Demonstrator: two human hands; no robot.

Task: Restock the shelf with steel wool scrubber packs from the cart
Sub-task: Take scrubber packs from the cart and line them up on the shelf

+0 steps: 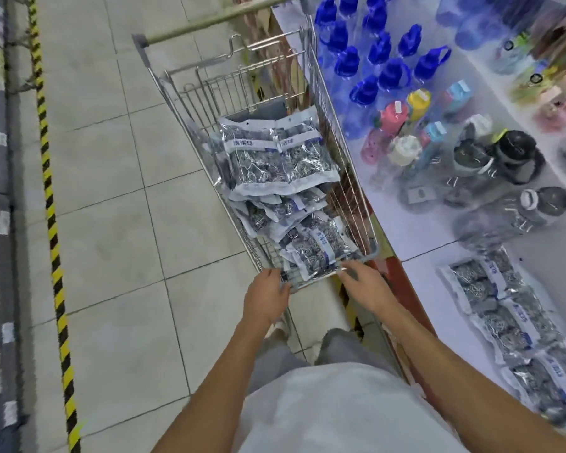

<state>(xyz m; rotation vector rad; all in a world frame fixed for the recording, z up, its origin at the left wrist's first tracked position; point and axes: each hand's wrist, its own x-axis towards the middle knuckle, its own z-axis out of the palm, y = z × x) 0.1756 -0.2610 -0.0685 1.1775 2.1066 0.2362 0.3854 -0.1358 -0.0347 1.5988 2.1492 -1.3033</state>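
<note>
Both hands (268,299) at wire cart (343,178) w/ crinkly packs (275,155)

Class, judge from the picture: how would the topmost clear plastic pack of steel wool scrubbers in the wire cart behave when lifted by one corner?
The topmost clear plastic scrubber pack would probably sag, since its film looks crinkled. It likely feels light, being airy wire balls. The glossy film may slip.

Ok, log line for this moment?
stage: reaching into cart | left hand: on rim | right hand: over scrubber packs | shelf: some packs placed
</note>
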